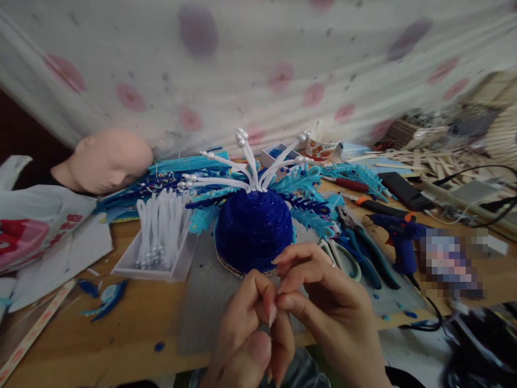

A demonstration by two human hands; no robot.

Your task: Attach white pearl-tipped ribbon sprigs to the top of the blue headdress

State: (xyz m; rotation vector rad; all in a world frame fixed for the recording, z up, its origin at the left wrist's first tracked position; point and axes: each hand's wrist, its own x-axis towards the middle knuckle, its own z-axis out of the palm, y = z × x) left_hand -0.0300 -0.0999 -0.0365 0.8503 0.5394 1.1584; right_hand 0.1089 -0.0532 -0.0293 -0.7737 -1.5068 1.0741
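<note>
Close together in front of a dark blue domed headdress [254, 231], my left hand [250, 328] and my right hand [327, 307] meet at the fingertips. Fingers of both are closed in a pinch; whatever lies between them is too small or hidden to make out. White pearl-tipped stems [250, 167] rise from the top of the dome, and turquoise and blue feather-like pieces [311, 188] spread from its sides. A beaded edge runs along its lower front. The headdress rests on a grey mat [202, 307], just beyond my fingers.
Left stands a white box [177, 272] of white pearl-tipped loops, with a mannequin head [111, 161] behind. To the right lie scissors [343, 258], pliers [369, 250], a blue glue gun [399, 237] with a cord, and wooden sticks [424, 161]. A paper cup [321, 148] stands behind.
</note>
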